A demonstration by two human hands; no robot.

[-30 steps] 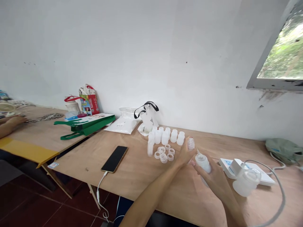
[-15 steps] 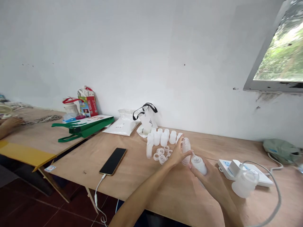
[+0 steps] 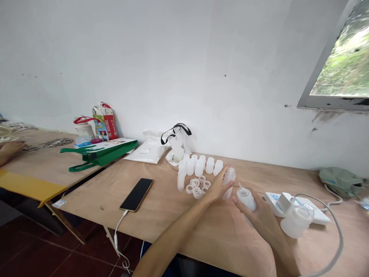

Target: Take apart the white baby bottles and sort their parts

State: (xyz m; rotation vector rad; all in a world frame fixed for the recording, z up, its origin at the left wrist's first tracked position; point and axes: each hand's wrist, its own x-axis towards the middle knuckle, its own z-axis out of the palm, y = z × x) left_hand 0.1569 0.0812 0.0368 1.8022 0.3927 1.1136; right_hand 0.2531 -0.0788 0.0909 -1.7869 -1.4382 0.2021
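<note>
My right hand (image 3: 258, 211) grips a small frosted white bottle (image 3: 246, 198), tilted, with a pointed clear nipple standing up from its collar. My left hand (image 3: 216, 188) has its thumb and fingers around a tall stack of clear domed caps (image 3: 230, 177), which leans slightly right. Left of that hand lie several translucent rings (image 3: 196, 192), some of them stacked. Behind these stand several frosted bottles (image 3: 198, 168) in a cluster, with a short stack of clear ribbed pieces (image 3: 180, 182) at its left.
A capped bottle (image 3: 296, 221) stands by a white power strip (image 3: 278, 204) with a looping grey cable. At left are a phone (image 3: 137, 195) on its cord, white packages (image 3: 148, 150) and a green bag (image 3: 106, 154). Another person's hand (image 3: 11, 150) is at the far-left table.
My left thumb and finger have come off the nipple's tip and are now around the clear cap stack, which has shifted slightly right and tilted. My right hand still holds the bottle, slightly farther right.
</note>
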